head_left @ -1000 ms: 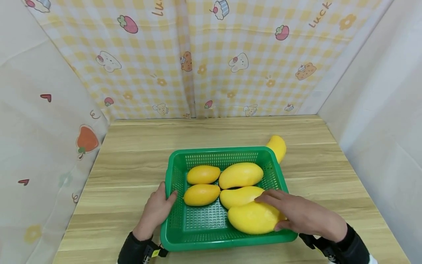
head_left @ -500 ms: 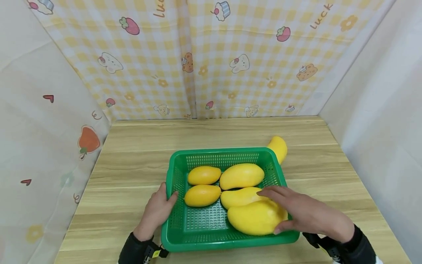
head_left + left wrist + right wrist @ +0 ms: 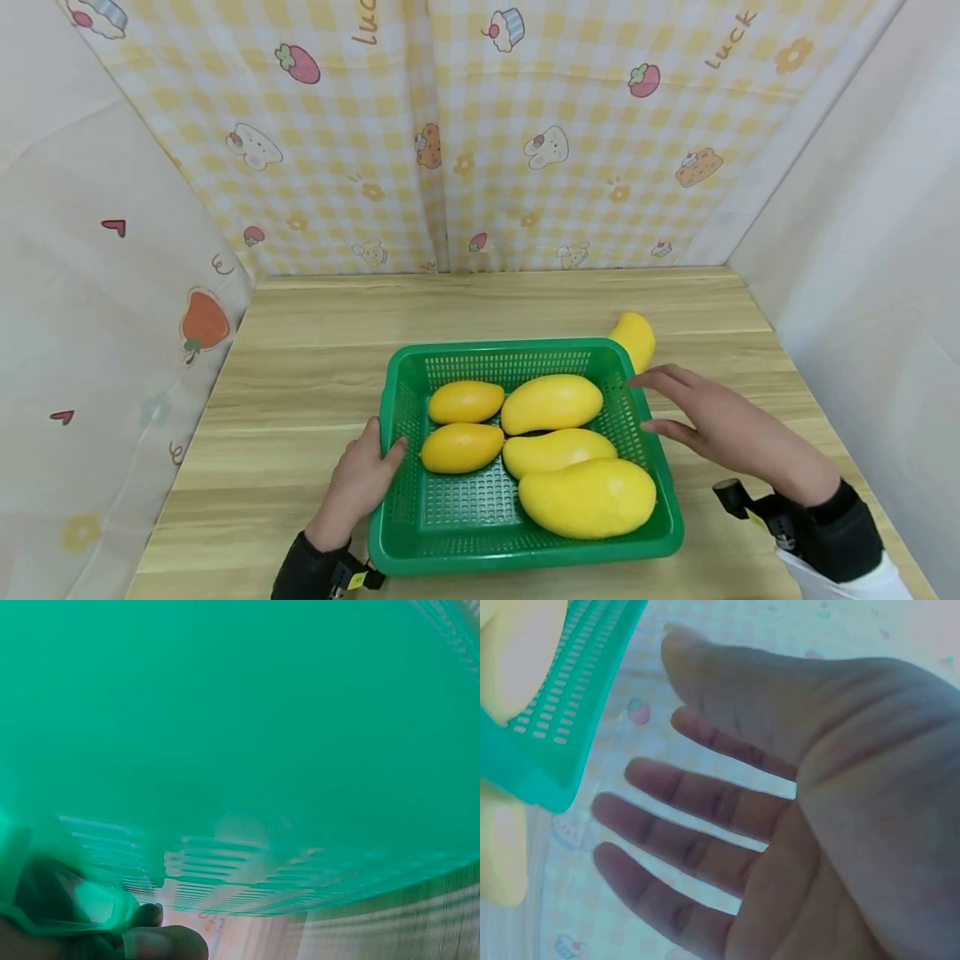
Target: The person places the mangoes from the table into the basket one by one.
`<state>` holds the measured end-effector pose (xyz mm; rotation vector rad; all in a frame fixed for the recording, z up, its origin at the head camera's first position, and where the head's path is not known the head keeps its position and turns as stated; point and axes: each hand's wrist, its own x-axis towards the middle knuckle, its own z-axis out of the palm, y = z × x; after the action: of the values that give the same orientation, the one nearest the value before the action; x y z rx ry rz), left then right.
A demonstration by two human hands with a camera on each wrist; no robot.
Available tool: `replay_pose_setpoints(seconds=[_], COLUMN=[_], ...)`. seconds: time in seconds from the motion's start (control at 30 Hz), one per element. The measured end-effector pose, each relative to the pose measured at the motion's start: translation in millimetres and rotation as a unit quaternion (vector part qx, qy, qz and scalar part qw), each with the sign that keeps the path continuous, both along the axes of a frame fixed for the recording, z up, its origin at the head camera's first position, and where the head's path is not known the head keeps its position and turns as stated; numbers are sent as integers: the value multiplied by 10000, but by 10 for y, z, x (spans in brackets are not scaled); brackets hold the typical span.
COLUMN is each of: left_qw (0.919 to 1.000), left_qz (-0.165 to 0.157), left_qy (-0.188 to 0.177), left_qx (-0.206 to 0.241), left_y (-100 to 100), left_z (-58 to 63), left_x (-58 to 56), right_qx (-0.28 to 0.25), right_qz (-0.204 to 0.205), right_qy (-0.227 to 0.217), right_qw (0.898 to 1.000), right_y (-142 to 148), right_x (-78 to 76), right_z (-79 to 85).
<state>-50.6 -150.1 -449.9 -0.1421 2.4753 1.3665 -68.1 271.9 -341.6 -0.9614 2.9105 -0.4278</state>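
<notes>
My left hand [image 3: 362, 479] grips the left rim of a green plastic basket [image 3: 525, 557], thumb over the edge. Two small mangoes [image 3: 462, 448] lie on the basket's left side. Three larger ones are on the right; the front mango [image 3: 588, 498] is the biggest and leans against its neighbour [image 3: 558, 452]. Just right of the basket, my right hand [image 3: 720, 421] hovers with fingers spread and nothing in them. Another mango [image 3: 634, 339] lies on the table behind the basket's far right corner, partly hidden by it. In the left wrist view the basket wall [image 3: 247, 735] fills most of the picture.
The basket stands on a wood-grain table [image 3: 322, 333] near its front. A yellow checked cloth [image 3: 487, 192] hangs along the back. White cloth walls rise at the left [image 3: 112, 333] and right [image 3: 862, 208].
My right hand has let go of the large front mango, which now lies in the basket, and moved up and right, out past the rim. My left hand stays on the basket.
</notes>
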Motion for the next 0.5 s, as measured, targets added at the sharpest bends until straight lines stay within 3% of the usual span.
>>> replay_pose_setpoints(seconds=[0.2, 0.5], left_qw=[10000, 10000], left_qz=[29, 42], left_qy=[30, 4], left_qx=[52, 79], left_y=[0, 3], left_z=[-4, 24], left_x=[9, 15], right_qx=[73, -116], right_qz=[100, -154], right_qy=[-204, -1074], right_qw=[9997, 9940], right_y=[93, 288], right_x=[-210, -551], right_z=[-57, -235])
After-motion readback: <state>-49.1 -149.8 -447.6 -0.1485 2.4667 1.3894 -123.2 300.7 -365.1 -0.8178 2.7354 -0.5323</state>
